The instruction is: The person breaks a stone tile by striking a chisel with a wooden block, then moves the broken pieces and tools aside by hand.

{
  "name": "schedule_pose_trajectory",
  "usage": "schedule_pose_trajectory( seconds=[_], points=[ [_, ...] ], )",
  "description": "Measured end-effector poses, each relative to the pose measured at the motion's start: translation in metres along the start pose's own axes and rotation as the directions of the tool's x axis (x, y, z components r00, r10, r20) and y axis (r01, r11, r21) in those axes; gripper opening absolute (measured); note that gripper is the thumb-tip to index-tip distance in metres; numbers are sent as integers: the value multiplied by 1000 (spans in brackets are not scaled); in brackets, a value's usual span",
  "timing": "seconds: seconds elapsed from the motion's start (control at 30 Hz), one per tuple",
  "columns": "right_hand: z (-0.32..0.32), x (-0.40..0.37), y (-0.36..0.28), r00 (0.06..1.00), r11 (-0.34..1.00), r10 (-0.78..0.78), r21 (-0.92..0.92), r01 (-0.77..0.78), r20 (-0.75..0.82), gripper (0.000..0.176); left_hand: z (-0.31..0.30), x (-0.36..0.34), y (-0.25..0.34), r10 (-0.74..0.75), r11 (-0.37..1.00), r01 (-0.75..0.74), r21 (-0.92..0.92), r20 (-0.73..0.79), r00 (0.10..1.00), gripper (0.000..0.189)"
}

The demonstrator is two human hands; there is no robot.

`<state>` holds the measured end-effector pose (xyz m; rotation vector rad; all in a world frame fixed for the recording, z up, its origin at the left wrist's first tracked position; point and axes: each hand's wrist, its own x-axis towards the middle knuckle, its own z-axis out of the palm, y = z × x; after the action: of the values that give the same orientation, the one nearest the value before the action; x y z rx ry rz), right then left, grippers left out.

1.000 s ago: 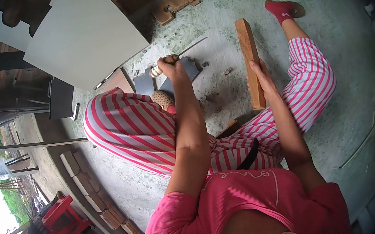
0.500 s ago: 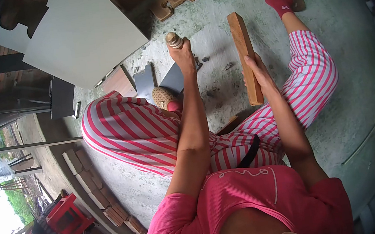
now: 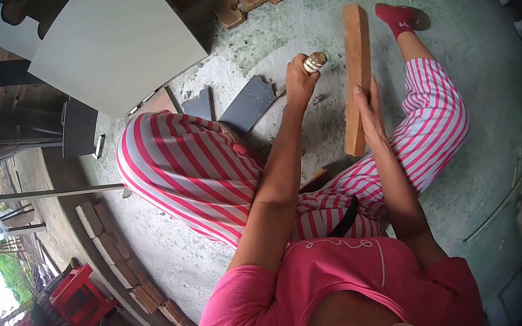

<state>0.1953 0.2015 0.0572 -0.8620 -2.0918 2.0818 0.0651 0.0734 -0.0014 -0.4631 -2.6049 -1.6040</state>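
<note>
My left hand is closed around the round handle of a tool, whose pale, banded end sticks out toward the right. A thin part of the tool shows on the other side of the fist, close to a dark grey slab on the floor; its kind I cannot tell. In my right hand is a squared wooden block, gripped near its lower end and standing nearly upright in view. The thumb lies along the block's face, and part of the hand is behind it.
A smaller grey slab lies beside my bent left leg. Near the top are a large pale panel and a brown cut-out piece. Bricks line the left edge, near a red plastic chair.
My left hand has swung right toward the block, and the tool's handle end now points right instead of up-left. The block has shifted slightly right, its top now leaning right.
</note>
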Motion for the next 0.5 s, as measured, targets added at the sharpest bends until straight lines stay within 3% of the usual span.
schedule_pose_trajectory(
  seconds=[0.07, 0.2, 0.27, 0.33, 0.4, 0.5],
  points=[
    [3, -13, -25, 967, 980, -200, -54, 194, -158, 74, 4, 0, 0, -21, 1000, 22, -8, 28, 999, 33],
    [7, -18, -23, 927, 958, -287, -87, 274, -241, 77, 7, 3, 0, -18, 1000, 17, 15, 28, 999, 30],
    [7, -17, -20, 945, 959, -273, -123, 254, -179, 78, 8, 4, 0, -24, 1000, 24, 13, 39, 999, 30],
    [6, -14, -17, 987, 930, -119, -336, 148, 106, 79, 10, 5, -3, 5, 1000, -5, 30, 10, 1000, 29],
    [9, -14, -22, 981, 926, -175, -324, 191, 80, 80, 9, 7, -1, 4, 1000, -4, 22, 11, 1000, 29],
    [10, -17, -27, 974, 974, -202, -128, 189, -98, 78, 5, 4, 1, -10, 999, 10, 36, 7, 1000, 30]
  ],
)
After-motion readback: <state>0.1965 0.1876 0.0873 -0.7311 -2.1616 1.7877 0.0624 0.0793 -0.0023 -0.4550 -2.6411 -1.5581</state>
